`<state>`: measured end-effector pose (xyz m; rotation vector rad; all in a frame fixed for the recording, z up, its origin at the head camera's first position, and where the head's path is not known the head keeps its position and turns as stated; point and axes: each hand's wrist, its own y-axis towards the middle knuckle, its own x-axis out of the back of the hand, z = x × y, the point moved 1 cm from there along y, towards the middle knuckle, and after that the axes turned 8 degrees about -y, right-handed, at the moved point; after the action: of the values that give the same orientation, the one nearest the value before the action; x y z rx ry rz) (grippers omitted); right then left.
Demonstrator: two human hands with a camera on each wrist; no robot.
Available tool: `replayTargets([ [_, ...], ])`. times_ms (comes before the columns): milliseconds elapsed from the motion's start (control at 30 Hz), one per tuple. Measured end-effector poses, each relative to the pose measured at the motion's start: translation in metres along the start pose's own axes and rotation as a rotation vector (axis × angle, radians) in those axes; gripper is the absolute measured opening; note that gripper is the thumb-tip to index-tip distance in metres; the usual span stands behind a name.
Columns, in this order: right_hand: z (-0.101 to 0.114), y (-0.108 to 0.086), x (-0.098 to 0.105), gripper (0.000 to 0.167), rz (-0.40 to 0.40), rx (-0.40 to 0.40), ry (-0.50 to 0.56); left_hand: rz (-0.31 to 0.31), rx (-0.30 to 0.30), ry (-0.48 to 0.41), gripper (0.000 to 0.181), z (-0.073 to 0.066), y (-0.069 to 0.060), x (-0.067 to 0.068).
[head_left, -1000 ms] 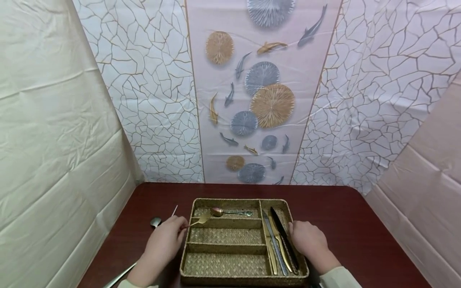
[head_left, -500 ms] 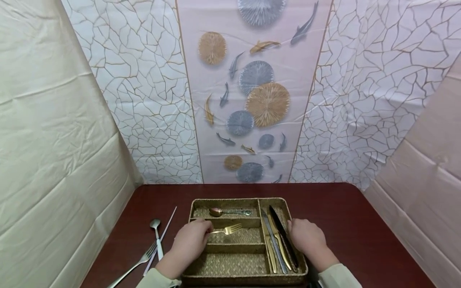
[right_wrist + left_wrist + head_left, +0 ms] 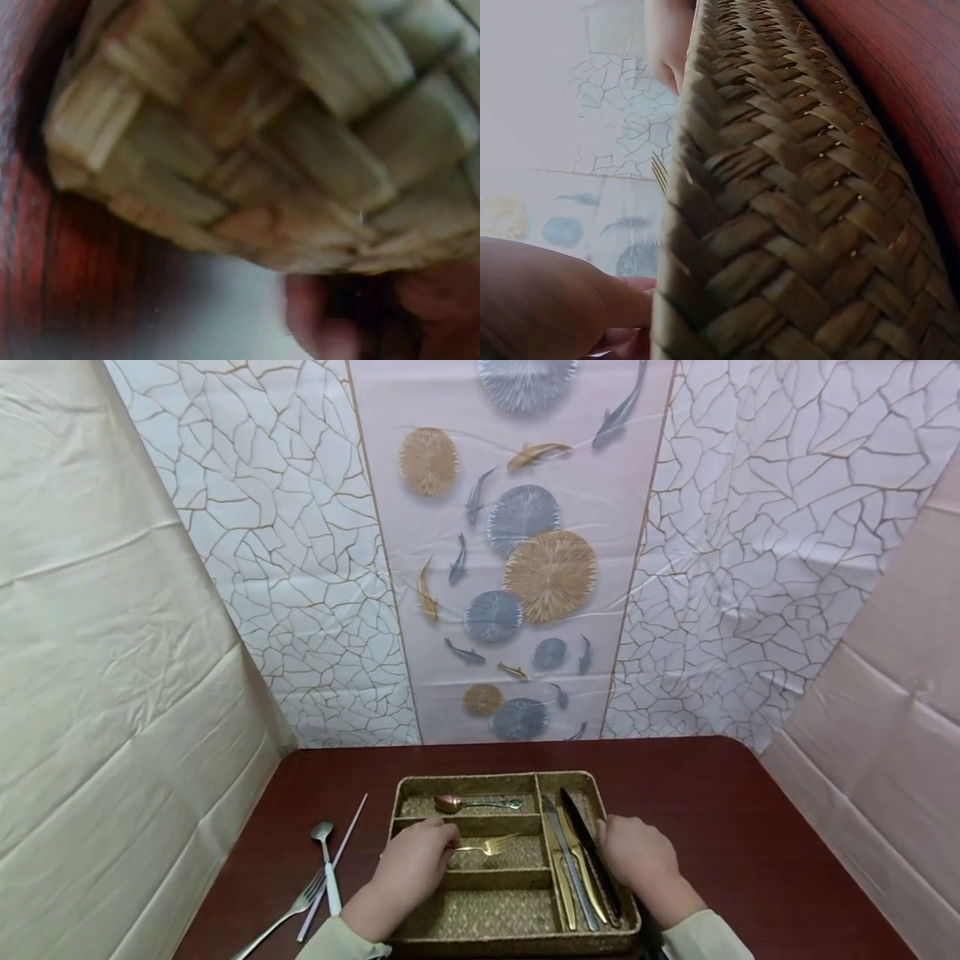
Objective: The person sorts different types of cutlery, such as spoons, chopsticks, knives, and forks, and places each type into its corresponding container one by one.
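My left hand (image 3: 416, 864) pinches a gold fork (image 3: 492, 846) by its handle, low over the middle left compartment of the woven tray (image 3: 510, 936). The tines point right; whether the fork touches the compartment floor, I cannot tell. In the left wrist view the fork's tines (image 3: 659, 171) show above the tray's side. My right hand (image 3: 641, 860) grips the tray's right rim with curled fingers, partly seen in the right wrist view below the weave (image 3: 262, 135). A spoon (image 3: 450, 803) lies in the back compartment. Several knives (image 3: 577, 852) fill the right compartment.
Left of the tray, a silver fork (image 3: 303, 902), a white-handled spoon (image 3: 327, 860) and a pale thin stick (image 3: 350, 835) lie across each other on the dark red table (image 3: 750, 827). Patterned cloth (image 3: 337, 610) hangs behind the table.
My left hand has carried the gold fork rightward from the tray's left edge to over the middle compartment. My right hand stays at the right rim. The view has shifted slightly.
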<state>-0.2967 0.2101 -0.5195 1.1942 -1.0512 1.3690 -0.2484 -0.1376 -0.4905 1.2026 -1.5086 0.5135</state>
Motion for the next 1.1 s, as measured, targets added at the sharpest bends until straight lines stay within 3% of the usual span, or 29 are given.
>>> replayTargets([
  [500, 0.002, 0.0, -0.005, 0.034, -0.02, 0.048, 0.066, 0.091, 0.01, 0.01, 0.017, 0.002, 0.016, -0.014],
  [667, 0.004, -0.001, -0.006, 0.035, -0.017, 0.028, 0.036, 0.154, 0.033, -0.008, 0.016, 0.003, 0.018, -0.018],
  [833, 0.007, -0.002, -0.007, 0.034, -0.041, 0.03, -0.032, 0.173, 0.026, -0.021, 0.017, 0.005, 0.019, -0.02],
  [1100, 0.005, -0.001, -0.004, 0.035, -0.048, 0.044, -0.031, 0.185, 0.056, -0.079, 0.048, 0.001, 0.029, -0.019],
])
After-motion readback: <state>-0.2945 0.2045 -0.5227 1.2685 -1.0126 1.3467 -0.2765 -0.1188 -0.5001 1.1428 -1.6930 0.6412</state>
